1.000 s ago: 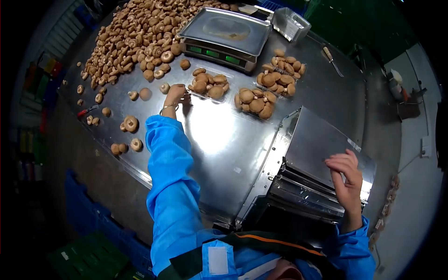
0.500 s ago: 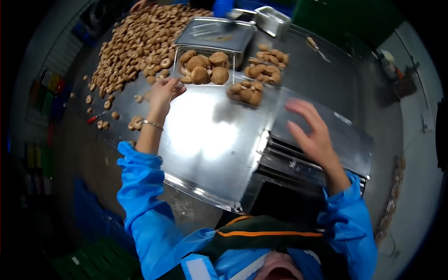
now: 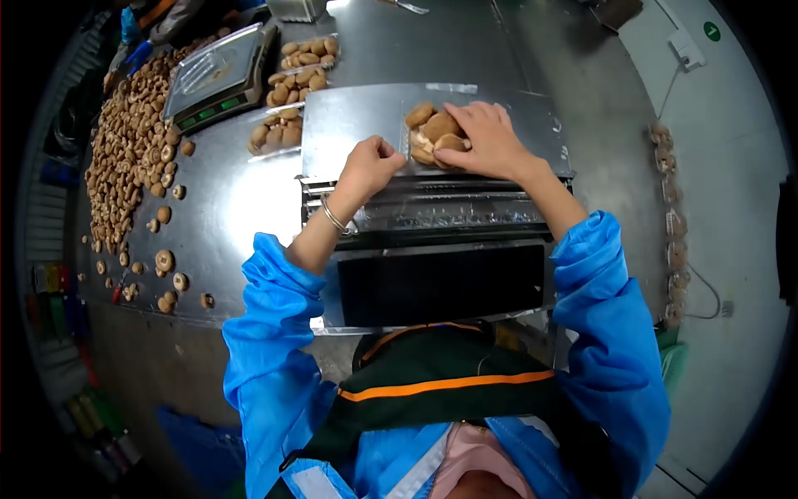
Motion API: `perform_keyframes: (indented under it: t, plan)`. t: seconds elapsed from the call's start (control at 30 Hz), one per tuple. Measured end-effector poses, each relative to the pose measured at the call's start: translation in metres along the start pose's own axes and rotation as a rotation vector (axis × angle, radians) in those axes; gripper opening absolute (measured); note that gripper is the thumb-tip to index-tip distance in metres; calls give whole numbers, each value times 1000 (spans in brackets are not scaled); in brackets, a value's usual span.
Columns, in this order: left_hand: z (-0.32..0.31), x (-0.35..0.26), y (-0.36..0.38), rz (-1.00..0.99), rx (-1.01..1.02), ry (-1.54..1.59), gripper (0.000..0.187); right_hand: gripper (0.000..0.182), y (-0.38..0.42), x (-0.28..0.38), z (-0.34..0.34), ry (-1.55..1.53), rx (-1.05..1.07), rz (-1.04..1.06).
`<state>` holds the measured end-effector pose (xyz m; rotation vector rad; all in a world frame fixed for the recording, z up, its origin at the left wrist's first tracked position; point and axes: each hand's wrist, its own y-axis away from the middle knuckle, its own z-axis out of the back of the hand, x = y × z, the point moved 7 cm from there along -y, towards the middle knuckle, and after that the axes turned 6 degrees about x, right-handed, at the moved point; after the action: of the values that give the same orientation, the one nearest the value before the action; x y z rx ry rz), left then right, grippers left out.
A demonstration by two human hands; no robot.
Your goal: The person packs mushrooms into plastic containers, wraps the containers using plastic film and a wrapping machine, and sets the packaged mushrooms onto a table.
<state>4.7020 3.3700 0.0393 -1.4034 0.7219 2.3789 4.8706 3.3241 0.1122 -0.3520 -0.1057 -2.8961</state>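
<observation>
The tray of mushrooms point(image 3: 432, 133) has moved from the table onto the wrapping machine point(image 3: 432, 208). The left hand point(image 3: 370, 166) is curled shut, pinching the film at the tray's edge. The right hand point(image 3: 490, 141) lies flat on the mushrooms. A hard tug could tip some out. Farther off sit the scale point(image 3: 218, 73) and loose mushrooms point(image 3: 125, 150).

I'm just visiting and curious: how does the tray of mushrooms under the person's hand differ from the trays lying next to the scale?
The tray under the right hand sits on the wrapping machine's steel plate; the filled trays lie on the table beside the scale. The held tray is partly covered by the hand; the others are untouched. The left hand is closed beside it. All hold brown mushrooms.
</observation>
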Motion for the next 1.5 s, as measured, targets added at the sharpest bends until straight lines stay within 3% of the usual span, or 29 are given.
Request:
perform_keyframes:
  t: [0.07,0.13,0.2,0.27,0.33,0.37,0.4,0.43,0.53,0.6,0.63,0.67,0.73,0.8,0.87,0.93,1.0,1.07,1.13,1.17,1.23,1.27,1.3,1.33,1.37,1.4,1.43,1.47,1.5]
  plan:
    - [-8,2,-1,-7,-6,-95,29,73,4,-13,-6,80,-12,7]
    - [-8,-11,17,-10,-10,-146,34,69,14,-24,-3,125,-196,82]
    - [14,-27,65,-183,-318,-315,34,61,56,-39,38,-124,-419,34]
    - [28,-39,114,-237,-551,-725,35,43,118,-86,37,-283,-541,-330]
    - [22,-31,124,-143,-578,-1007,35,37,159,-110,11,-219,-172,-643]
    - [16,-24,131,-84,-568,-1154,35,37,165,-100,2,-53,-106,-624]
    - [8,-13,125,49,-472,-1126,37,38,167,-90,-9,111,-51,-595]
    - [1,-10,120,-6,-526,-1105,36,41,166,-81,-18,168,-162,-512]
    - [-9,-14,107,-158,-562,-1007,35,38,148,-78,-32,140,-77,-483]
    - [-8,-1,84,-93,-277,-718,31,33,150,-97,-45,-150,-191,-474]
    - [-1,8,82,-73,-257,-500,26,27,155,-96,-43,-146,-224,-375]
    - [9,3,91,-134,-307,-463,28,29,166,-106,-48,-524,-137,-508]
    - [19,22,115,175,-98,116,29,33,204,-98,-64,-1290,73,-745]
    - [9,28,153,384,42,587,30,31,241,-82,-74,-2009,18,-755]
    - [-16,35,187,522,151,1138,32,25,259,-46,-75,-2712,241,-469]
    - [-37,-3,196,171,628,1743,30,29,249,-16,-20,-2991,651,448]
    - [-1,-76,177,-364,667,1646,22,24,258,-103,-4,-3280,387,678]
    - [49,-115,129,-657,480,1584,20,15,153,-67,78,-2759,114,738]
    - [83,-136,50,-859,287,1479,27,30,61,-72,120,-2482,-135,725]
    - [88,-133,3,-903,155,1355,32,32,21,-94,120,-2507,-225,586]
    - [71,-108,-67,-775,-132,711,38,32,-44,-140,88,-2001,-639,382]
    - [58,-91,-95,-653,-243,305,38,35,-66,-152,56,-1374,-601,77]
    - [39,-85,-107,-459,-135,89,38,40,-72,-135,37,-820,-271,-58]
    - [21,-69,-111,-254,-30,-123,37,42,-84,-141,-1,-639,9,-213]
    - [9,-55,-116,-353,73,-78,37,45,-85,-139,-29,-670,194,-238]
    - [-3,-40,-117,-440,180,-26,37,44,-84,-147,-53,-771,237,-187]
    - [-7,-37,-112,-393,238,133,38,44,-74,-141,-47,-788,279,-141]
    - [-7,-38,-101,-454,297,16,36,46,-60,-127,-35,-814,324,-99]
    - [-8,-39,-85,-335,374,110,37,45,-45,-125,-32,-927,351,-164]
